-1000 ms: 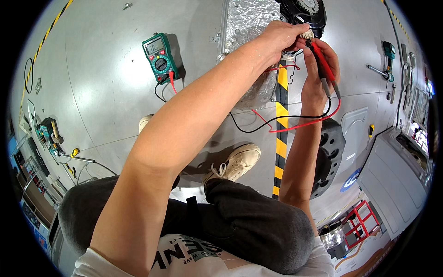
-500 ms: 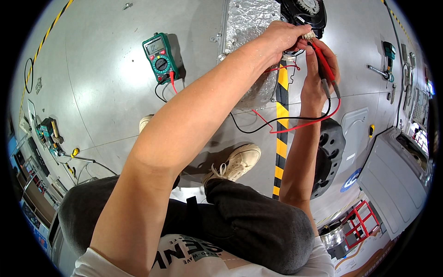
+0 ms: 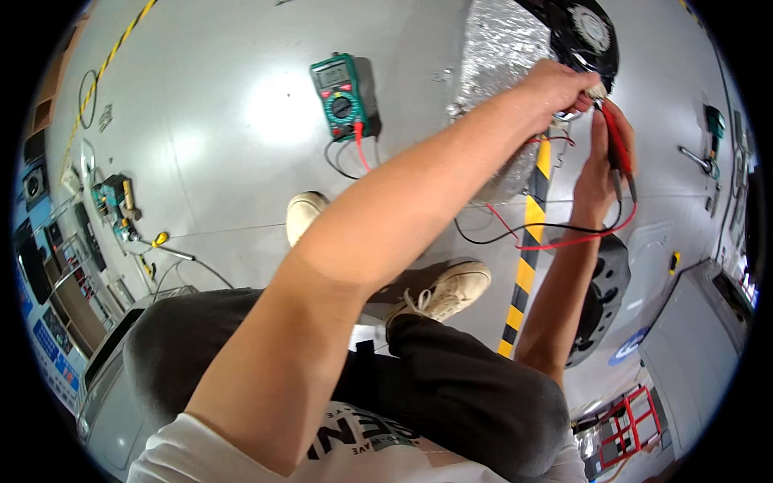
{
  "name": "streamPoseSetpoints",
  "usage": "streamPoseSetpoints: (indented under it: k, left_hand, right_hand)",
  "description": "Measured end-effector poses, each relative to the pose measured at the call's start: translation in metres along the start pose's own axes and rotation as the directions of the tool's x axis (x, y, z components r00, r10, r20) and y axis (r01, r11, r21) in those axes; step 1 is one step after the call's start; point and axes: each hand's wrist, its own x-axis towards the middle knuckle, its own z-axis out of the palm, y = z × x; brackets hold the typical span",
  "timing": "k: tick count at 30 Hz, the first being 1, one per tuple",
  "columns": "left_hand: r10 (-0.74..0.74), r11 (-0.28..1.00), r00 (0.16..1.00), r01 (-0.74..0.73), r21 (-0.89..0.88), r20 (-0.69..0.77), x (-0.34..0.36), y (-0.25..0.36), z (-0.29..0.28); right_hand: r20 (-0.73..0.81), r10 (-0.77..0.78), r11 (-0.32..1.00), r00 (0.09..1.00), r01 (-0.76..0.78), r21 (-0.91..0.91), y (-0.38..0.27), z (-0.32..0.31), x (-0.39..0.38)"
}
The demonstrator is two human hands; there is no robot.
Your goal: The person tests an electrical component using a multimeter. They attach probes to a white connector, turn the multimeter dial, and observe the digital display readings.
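My left hand (image 3: 561, 84) reaches out to the far right, its fingers pinching a small white plug connector (image 3: 596, 91). Just below it, my right hand (image 3: 596, 181) is wrapped round a red test probe (image 3: 621, 149) and a black test probe (image 3: 617, 185), held side by side. Their tips point up at the connector; whether they touch its contacts is too small to tell. Red and black leads loop down from the probes. A green multimeter (image 3: 341, 98), with leads plugged in, lies on the floor at the upper left of my arms.
Beyond my hands lie a foil-covered box (image 3: 503, 48) and a black housing with a white toothed wheel (image 3: 592, 28). Yellow-black tape (image 3: 524, 278) crosses the floor. A black moulded part (image 3: 600, 302) lies beside my right forearm. Power tools (image 3: 117, 201) are at the left.
The whole view has shifted, so the scene sits further right and slightly lower. Both hands keep their grip at the connector. The multimeter's display looks different.
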Motion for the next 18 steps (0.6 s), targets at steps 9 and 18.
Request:
streamPoseSetpoints:
  k: [9,18]
  left_hand:
    - [0.002,1.0,1.0,-0.001,0.013,-0.031,-0.0051,0.0037,-0.0007]
    - [-0.001,1.0,1.0,0.001,0.017,-0.023,-0.0031,0.0024,-0.0004]
  right_hand:
    - [0.01,0.014,0.996,1.0,-0.013,-0.089,-0.0083,0.0025,-0.0005]
    - [0.013,-0.01,0.996,1.0,0.011,-0.09,-0.0012,0.0001,0.0004]
